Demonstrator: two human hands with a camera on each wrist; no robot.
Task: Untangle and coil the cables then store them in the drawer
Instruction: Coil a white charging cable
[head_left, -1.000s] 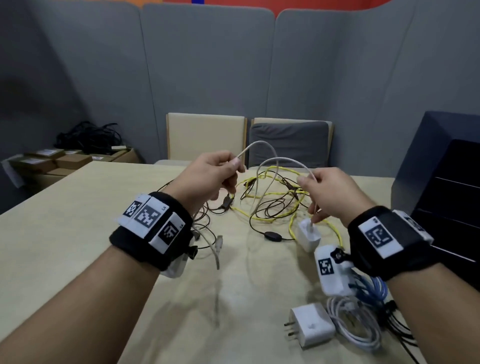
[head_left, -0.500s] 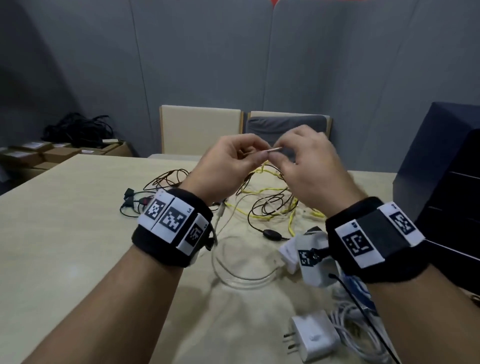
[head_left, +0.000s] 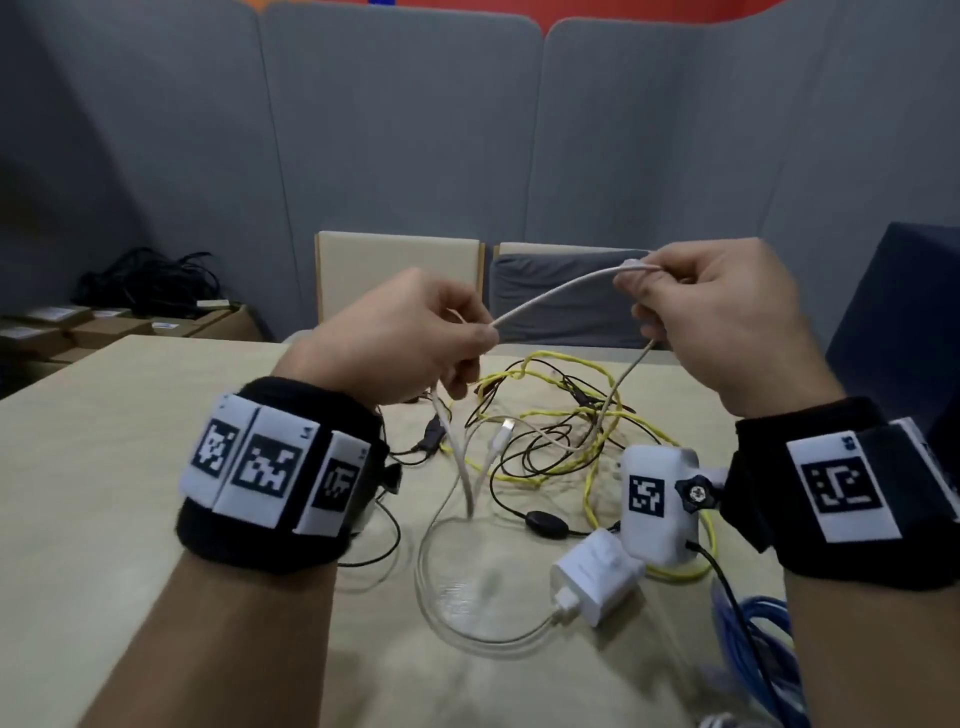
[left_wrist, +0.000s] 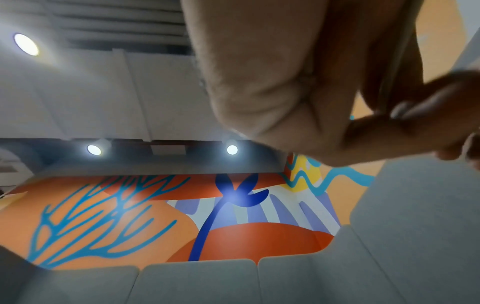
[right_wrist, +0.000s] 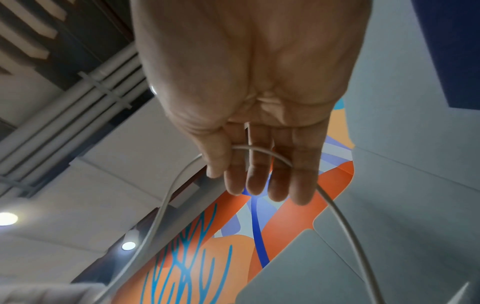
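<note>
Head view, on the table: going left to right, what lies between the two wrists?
Black cable by the left wrist → white cable loop → black inline switch → white charger → yellow cable, then blue cable under the right forearm.

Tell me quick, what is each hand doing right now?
Left hand: pinches the white cable.
Right hand: holds the same cable further along, fingers curled round it.
</note>
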